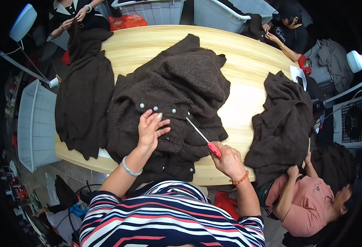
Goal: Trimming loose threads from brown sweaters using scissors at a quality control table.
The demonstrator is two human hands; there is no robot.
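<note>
A dark brown knitted cardigan (181, 78) lies bunched across the middle of the table, with a row of shiny silvery buttons (174, 111) along its band. My left hand (151, 129) is over the knit just below the buttons, palm partly up and fingers apart, with nothing visible in it. In my right hand (229, 161) is a red-handled screwdriver (204, 138), gripped by its handle. Its long thin metal shaft slants up to the left, and the tip is beside the rightmost button (188, 113) of the row. Whether the tip touches that button I cannot tell.
Other brown knits (84, 99) lie at the table's left and right. People work around the pale wooden table (240, 74): two at the far side, one at the near right. Plastic bins (37, 125) stand at left and back. Lamps (356, 61) flank the table.
</note>
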